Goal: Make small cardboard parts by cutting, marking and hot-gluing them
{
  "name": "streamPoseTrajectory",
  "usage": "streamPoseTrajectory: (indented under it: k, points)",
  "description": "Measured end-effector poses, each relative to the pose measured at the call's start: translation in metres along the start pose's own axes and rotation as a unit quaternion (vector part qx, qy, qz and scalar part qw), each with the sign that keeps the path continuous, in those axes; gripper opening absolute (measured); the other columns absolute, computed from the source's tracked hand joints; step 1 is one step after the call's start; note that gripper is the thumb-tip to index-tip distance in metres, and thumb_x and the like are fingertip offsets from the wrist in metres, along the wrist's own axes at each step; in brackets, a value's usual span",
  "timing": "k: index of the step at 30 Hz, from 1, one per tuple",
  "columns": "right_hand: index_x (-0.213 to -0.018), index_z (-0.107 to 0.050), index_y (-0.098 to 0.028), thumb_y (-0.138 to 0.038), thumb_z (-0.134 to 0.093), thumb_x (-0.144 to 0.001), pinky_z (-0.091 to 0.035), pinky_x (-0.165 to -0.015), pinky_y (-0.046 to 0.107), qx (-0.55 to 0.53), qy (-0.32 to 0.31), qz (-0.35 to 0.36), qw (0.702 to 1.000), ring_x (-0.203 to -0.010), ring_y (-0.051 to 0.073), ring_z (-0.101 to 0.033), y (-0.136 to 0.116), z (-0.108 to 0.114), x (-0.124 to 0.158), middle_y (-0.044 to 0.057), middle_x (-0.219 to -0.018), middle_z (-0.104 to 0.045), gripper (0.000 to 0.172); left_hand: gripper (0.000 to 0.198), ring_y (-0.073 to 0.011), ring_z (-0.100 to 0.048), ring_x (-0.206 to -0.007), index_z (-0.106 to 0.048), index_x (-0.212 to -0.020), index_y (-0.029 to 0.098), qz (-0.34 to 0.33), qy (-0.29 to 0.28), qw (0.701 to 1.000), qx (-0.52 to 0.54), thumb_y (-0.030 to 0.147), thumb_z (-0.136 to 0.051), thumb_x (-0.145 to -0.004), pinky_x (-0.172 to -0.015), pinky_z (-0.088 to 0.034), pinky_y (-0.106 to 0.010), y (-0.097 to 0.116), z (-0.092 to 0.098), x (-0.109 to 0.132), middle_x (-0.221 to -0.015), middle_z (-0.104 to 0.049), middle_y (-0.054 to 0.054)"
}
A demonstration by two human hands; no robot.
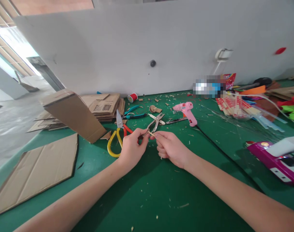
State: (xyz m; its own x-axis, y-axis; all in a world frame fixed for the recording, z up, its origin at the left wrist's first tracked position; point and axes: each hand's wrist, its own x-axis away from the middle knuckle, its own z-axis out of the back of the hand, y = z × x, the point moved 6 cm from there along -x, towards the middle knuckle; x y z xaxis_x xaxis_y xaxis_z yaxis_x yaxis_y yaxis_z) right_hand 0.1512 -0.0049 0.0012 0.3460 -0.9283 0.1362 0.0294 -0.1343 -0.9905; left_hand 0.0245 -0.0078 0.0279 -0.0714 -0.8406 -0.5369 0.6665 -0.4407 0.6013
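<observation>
My left hand (pixel 134 146) and my right hand (pixel 171 147) meet over the middle of the green table, both with closed fingers. Between their fingertips runs a short, thin wooden stick (pixel 151 133), pinched at either end. Just beyond the fingers lie silver pliers (pixel 157 120), jaws pointing away; their handles are partly hidden by my hands. Left of my left hand, scissors (pixel 114 141) with yellow and red handles lie with blades pointing away. A pair of teal-handled pliers (pixel 134 115) sits behind them. To the right rests a pink glue gun (pixel 188 113) beside a utility knife (pixel 176 120).
A cardboard sheet (pixel 40 167), an upright cardboard box (pixel 74 116) and stacked cardboard (pixel 105 106) occupy the left. A red thread spool (pixel 132 97) stands near the wall. Right are wrapped sticks (pixel 234 106), a purple iron-like device (pixel 279 161) and the glue gun's black cord (pixel 224 154).
</observation>
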Motion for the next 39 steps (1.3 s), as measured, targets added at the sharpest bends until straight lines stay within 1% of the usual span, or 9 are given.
streamPoseTrajectory:
  k: [3, 8, 10, 12, 18, 22, 28, 32, 39]
  points:
    - [-0.087, -0.054, -0.017, -0.024, -0.034, -0.093, -0.025, -0.045, 0.025, 0.288, 0.05, 0.151, 0.944, -0.043, 0.009, -0.037, -0.014, 0.004, 0.005, -0.004, -0.053, -0.044, 0.022, 0.012, -0.009, -0.055, -0.054, -0.064, -0.089, 0.016, -0.008, -0.011, 1.0, 0.008, 0.02, -0.054, -0.083, -0.052, -0.042, -0.019, 0.001, -0.002, 0.001, -0.073, -0.07, 0.0]
    - [-0.108, -0.056, -0.007, -0.007, -0.029, -0.088, -0.024, -0.046, 0.03, 0.639, 0.063, 0.251, 0.724, -0.052, 0.018, -0.053, -0.018, -0.008, 0.015, 0.01, -0.067, -0.062, 0.033, 0.012, -0.0092, -0.055, -0.053, -0.064, -0.089, 0.017, -0.019, -0.015, 1.0, 0.003, 0.02, -0.054, -0.082, -0.05, -0.041, -0.019, 0.0, -0.003, 0.002, -0.069, -0.068, 0.0]
    - [-0.113, -0.054, -0.005, -0.003, -0.028, -0.085, -0.025, -0.046, 0.03, 0.681, 0.053, 0.267, 0.68, -0.054, 0.02, -0.056, -0.017, -0.012, 0.016, 0.012, -0.07, -0.063, 0.038, 0.013, -0.0087, -0.054, -0.051, -0.064, -0.09, 0.017, -0.017, -0.018, 1.0, -0.002, 0.02, -0.054, -0.082, -0.049, -0.041, -0.019, -0.001, -0.003, 0.002, -0.067, -0.067, 0.001]
    - [-0.112, -0.055, -0.006, -0.005, -0.029, -0.087, -0.025, -0.046, 0.03, 0.66, 0.063, 0.26, 0.702, -0.054, 0.019, -0.056, -0.019, -0.011, 0.016, 0.012, -0.069, -0.064, 0.037, 0.014, -0.0085, -0.053, -0.05, -0.064, -0.09, 0.017, -0.014, -0.023, 1.0, -0.004, 0.021, -0.053, -0.083, -0.048, -0.04, -0.019, -0.001, -0.003, 0.002, -0.067, -0.067, 0.001]
    - [-0.083, -0.059, -0.017, -0.023, -0.036, -0.092, -0.028, -0.047, 0.026, 0.32, 0.079, 0.193, 0.924, -0.046, 0.011, -0.042, -0.019, 0.002, 0.008, -0.002, -0.055, -0.05, 0.025, 0.014, -0.01, -0.057, -0.056, -0.064, -0.09, 0.017, -0.008, -0.035, 0.999, 0.014, 0.02, -0.052, -0.083, -0.05, -0.041, -0.019, 0.002, -0.002, 0.001, -0.072, -0.07, -0.001]
    - [-0.079, -0.052, -0.02, -0.028, -0.039, -0.091, -0.016, -0.039, 0.022, -0.008, 0.028, 0.007, 1.0, -0.037, 0.007, -0.017, -0.001, 0.001, 0.002, -0.012, -0.046, -0.02, 0.019, 0.013, -0.0096, -0.057, -0.055, -0.063, -0.09, 0.016, -0.001, -0.034, 0.999, 0.024, 0.02, -0.053, -0.083, -0.051, -0.042, -0.019, 0.002, -0.002, 0.001, -0.073, -0.07, -0.001]
    - [-0.076, -0.048, -0.019, -0.027, -0.042, -0.089, -0.011, -0.038, 0.02, -0.176, -0.024, -0.106, 0.978, -0.039, 0.006, -0.009, 0.006, -0.003, 0.001, -0.013, -0.046, -0.017, 0.017, 0.011, -0.0104, -0.059, -0.058, -0.062, -0.088, 0.017, 0.015, -0.039, 0.997, 0.061, 0.021, -0.055, -0.082, -0.054, -0.044, -0.02, -0.001, -0.004, 0.001, -0.073, -0.069, -0.001]
    - [-0.077, -0.055, -0.018, -0.031, -0.044, -0.09, -0.02, -0.041, 0.022, 0.135, 0.016, 0.068, 0.988, -0.04, 0.007, -0.029, -0.014, 0.013, -0.002, -0.009, -0.048, -0.034, 0.021, 0.014, -0.0162, -0.067, -0.074, -0.059, -0.09, 0.016, 0.07, -0.065, 0.976, 0.197, 0.027, -0.057, -0.082, -0.067, -0.052, -0.026, -0.002, -0.006, -0.001, -0.083, -0.072, -0.006]
    - [-0.094, -0.06, -0.018, -0.028, -0.034, -0.096, -0.03, -0.054, 0.026, 0.491, 0.084, 0.256, 0.829, -0.063, 0.014, -0.054, -0.032, 0.013, 0.012, 0.002, -0.074, -0.061, 0.028, 0.022, -0.0169, -0.065, -0.084, -0.068, -0.092, 0.016, 0.114, -0.066, 0.956, 0.262, 0.03, -0.054, -0.084, -0.078, -0.051, -0.029, -0.006, 0.0, -0.013, -0.089, -0.072, -0.006]
